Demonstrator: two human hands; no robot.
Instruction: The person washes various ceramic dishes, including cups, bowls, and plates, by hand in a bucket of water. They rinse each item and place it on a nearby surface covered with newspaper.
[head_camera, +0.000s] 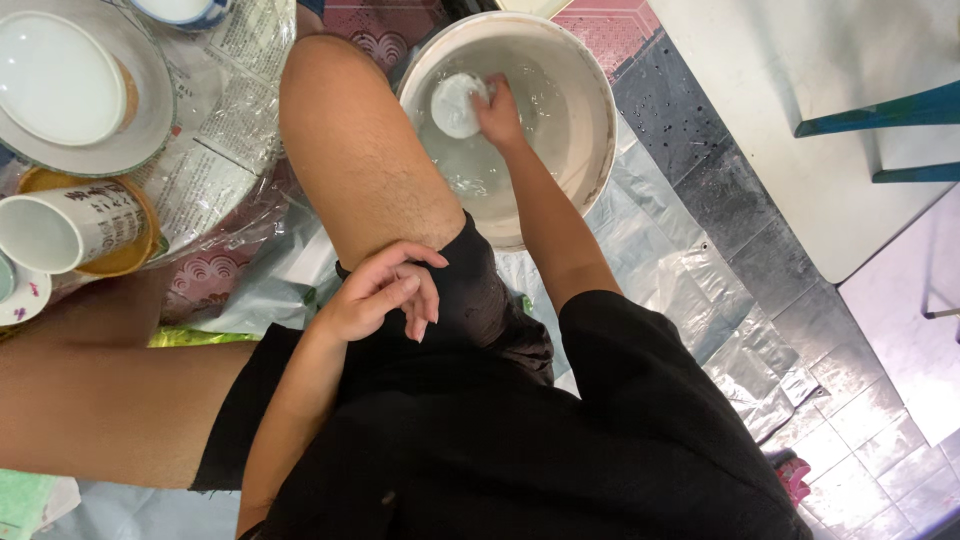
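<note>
My right hand (500, 112) reaches down into a large white basin (590, 100) of water and grips a small white cup (455, 104) at the water's surface. My left hand (385, 295) rests on my thigh over black shorts, fingers loosely spread, holding nothing. My bare knee rises between the two hands, just left of the basin.
At the left, on plastic-covered newspaper, sit a white bowl on a plate (60, 80), a printed white mug (70, 228) on a yellow dish, and a small floral cup (15, 290). Silver plastic sheet (690, 270) covers the tiled floor. A white table with a teal leg (880, 110) stands right.
</note>
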